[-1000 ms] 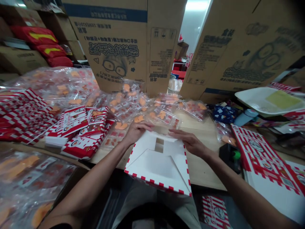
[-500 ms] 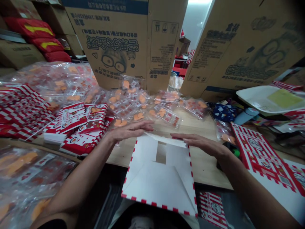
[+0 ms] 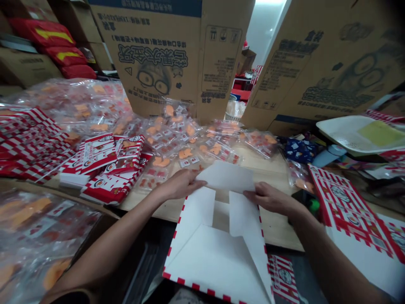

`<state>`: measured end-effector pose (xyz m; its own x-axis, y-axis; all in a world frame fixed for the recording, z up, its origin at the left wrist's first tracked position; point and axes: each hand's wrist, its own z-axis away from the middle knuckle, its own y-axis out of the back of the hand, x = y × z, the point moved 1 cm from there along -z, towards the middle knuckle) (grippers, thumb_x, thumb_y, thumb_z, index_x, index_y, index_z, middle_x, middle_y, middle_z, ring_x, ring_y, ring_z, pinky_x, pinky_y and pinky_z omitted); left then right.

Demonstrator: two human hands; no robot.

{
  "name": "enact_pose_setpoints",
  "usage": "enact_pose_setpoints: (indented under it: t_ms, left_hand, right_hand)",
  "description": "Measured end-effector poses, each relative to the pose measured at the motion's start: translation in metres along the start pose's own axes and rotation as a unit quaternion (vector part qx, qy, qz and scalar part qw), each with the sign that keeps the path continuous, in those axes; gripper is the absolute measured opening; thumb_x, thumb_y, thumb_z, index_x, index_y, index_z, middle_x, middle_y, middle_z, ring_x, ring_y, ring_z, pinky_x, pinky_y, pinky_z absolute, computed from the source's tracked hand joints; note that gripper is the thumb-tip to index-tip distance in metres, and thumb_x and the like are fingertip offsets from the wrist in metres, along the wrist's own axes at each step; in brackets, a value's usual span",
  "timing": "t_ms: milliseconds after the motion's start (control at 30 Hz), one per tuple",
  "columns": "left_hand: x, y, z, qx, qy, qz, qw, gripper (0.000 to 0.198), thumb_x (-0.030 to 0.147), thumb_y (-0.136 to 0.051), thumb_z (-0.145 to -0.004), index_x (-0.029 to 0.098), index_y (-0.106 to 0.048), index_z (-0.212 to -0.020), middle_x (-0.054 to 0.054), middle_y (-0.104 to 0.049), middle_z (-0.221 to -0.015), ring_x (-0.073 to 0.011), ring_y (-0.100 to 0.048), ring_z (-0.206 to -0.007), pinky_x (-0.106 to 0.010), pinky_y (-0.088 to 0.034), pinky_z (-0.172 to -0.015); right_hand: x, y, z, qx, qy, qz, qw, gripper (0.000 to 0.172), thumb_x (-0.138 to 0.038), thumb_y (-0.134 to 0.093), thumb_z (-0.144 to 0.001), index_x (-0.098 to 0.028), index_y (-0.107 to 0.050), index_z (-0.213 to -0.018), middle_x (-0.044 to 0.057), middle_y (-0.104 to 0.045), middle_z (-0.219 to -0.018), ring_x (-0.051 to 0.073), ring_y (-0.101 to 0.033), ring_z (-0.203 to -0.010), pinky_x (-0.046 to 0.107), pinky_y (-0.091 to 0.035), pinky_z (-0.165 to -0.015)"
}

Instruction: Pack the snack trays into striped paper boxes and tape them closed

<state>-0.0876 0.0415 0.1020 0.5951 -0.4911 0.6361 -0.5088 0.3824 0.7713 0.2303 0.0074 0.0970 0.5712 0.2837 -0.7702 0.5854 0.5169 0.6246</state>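
In front of me a white paper box with a red-and-white striped edge (image 3: pixel 202 253) leans against the front of the table, its inner side facing up. Its far flap (image 3: pixel 226 175) stands raised. My left hand (image 3: pixel 186 182) is closed on the flap's left corner, thumb and fingers pinching the paper. At the opposite corner, my right hand (image 3: pixel 265 196) grips the same flap. Two side flaps fold inward below it, with a gap between them showing the inside.
Clear bags of orange and red sweets (image 3: pixel 171 131) lie across the table's back and left. Folded striped boxes (image 3: pixel 110 164) are stacked at left, flat striped sheets (image 3: pixel 348 202) at right. Large cardboard cartons (image 3: pixel 158 55) stand behind. A white basket (image 3: pixel 357 133) sits at far right.
Both hands, flat over the box's far edge before, have closed on the far flap's corners. The flap has come up, and the side flaps and opening show more.
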Motion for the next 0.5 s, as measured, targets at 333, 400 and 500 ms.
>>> enact_pose_setpoints:
  t_ms: [333,400,500]
  left_hand:
    - [-0.034,-0.019,-0.005,-0.001,-0.081,0.284,0.955,0.034,0.039,-0.055,-0.095,0.02,-0.08,-0.108,-0.011,-0.071,-0.127,-0.0259,-0.063,-0.119,-0.034,-0.047,-0.099]
    - [-0.04,-0.022,-0.002,-0.005,-0.07,0.337,0.939,0.035,0.041,-0.056,-0.093,0.019,-0.082,-0.1,-0.012,-0.068,-0.132,-0.0292,-0.062,-0.122,-0.038,-0.045,-0.102]
    - [-0.039,-0.018,0.005,-0.046,-0.075,0.363,0.928,0.046,0.048,-0.047,-0.093,0.017,-0.08,-0.101,-0.013,-0.065,-0.137,-0.0332,-0.055,-0.13,-0.044,-0.037,-0.112]
  right_hand:
    - [0.028,-0.012,-0.01,0.035,0.143,-0.014,0.989,0.041,-0.036,-0.044,-0.103,-0.028,-0.066,-0.136,0.008,-0.062,-0.143,0.026,-0.056,-0.134,0.043,-0.043,-0.113]
    - [0.027,-0.009,-0.006,-0.006,0.142,-0.034,0.989,0.044,-0.046,-0.041,-0.104,-0.029,-0.067,-0.135,0.008,-0.053,-0.153,0.029,-0.05,-0.139,0.049,-0.038,-0.116]
    - [0.018,-0.003,0.002,-0.078,0.123,-0.023,0.989,0.056,-0.063,-0.039,-0.101,-0.031,-0.063,-0.139,0.008,-0.041,-0.161,0.035,-0.042,-0.145,0.056,-0.028,-0.12]
